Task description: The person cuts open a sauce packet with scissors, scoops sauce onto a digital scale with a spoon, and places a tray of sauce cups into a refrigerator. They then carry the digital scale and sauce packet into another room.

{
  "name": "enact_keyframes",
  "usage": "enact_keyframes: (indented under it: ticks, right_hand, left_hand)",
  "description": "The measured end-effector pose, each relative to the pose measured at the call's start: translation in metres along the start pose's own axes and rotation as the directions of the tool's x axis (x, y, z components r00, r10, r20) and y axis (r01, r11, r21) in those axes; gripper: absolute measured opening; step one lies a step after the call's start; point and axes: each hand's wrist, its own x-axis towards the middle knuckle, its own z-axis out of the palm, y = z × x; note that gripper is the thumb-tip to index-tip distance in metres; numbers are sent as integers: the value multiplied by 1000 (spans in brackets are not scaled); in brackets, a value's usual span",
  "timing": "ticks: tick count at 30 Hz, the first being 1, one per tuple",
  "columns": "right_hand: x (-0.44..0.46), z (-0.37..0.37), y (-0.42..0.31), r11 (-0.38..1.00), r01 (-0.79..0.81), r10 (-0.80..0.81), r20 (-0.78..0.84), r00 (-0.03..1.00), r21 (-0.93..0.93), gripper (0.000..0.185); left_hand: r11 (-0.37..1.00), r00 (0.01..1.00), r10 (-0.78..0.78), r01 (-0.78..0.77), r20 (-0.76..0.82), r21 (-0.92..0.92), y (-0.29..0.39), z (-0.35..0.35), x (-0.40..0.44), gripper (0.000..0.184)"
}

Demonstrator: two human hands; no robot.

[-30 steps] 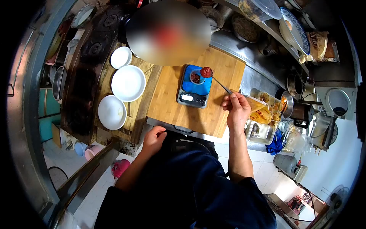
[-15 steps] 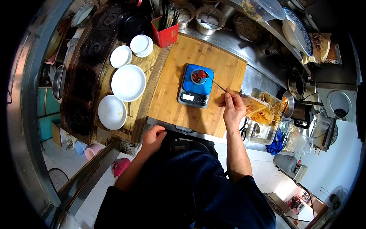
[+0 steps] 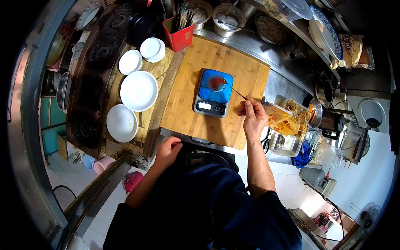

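Observation:
A wooden cutting board (image 3: 183, 83) carries a digital kitchen scale (image 3: 217, 108) with a blue top and a lit display. On the scale stands a small cup (image 3: 216, 84) of dark red food, blurred in this view. My right hand (image 3: 254, 118) is closed round the end of a thin-handled spoon (image 3: 236, 91), whose far end reaches to the cup; its bowl is not clear. My left hand (image 3: 167, 151) hangs at the near left edge of the counter, fingers loosely curled, with nothing visible in them.
White plates (image 3: 139, 91) and small dishes stand left of the board, beside a dark stove (image 3: 98, 79). A red utensil holder (image 3: 181, 41) and metal pots (image 3: 228, 21) are behind. Food containers (image 3: 287, 118) and a metal tray (image 3: 285, 145) lie to the right.
The view has shifted very slightly. The red food in the cup looks blurred now. My right hand with the spoon and my left hand stay nearly where they were.

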Motion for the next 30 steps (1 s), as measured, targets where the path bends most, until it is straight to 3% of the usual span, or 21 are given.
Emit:
enact_keyframes:
  ticks: [6, 8, 14, 30]
  right_hand:
    - [8, -2, 1, 982, -136, 141, -31, 990, 132, 19]
    - [12, -5, 3, 938, -245, 260, -32, 965, 245, 18]
    - [15, -12, -4, 881, -325, 347, -2, 938, 344, 14]
    - [16, -18, -14, 831, -373, 388, 52, 920, 413, 11]
  left_hand:
    - [1000, 1000, 6, -6, 2, 13, 8, -1, 1, 24]
    - [1000, 1000, 3, -3, 7, 13, 6, 0, 2, 24]
    - [999, 999, -42, 42, 30, 19, -2, 3, 5, 26]
    - [998, 997, -63, 63, 48, 12, 11, 4, 11, 27]
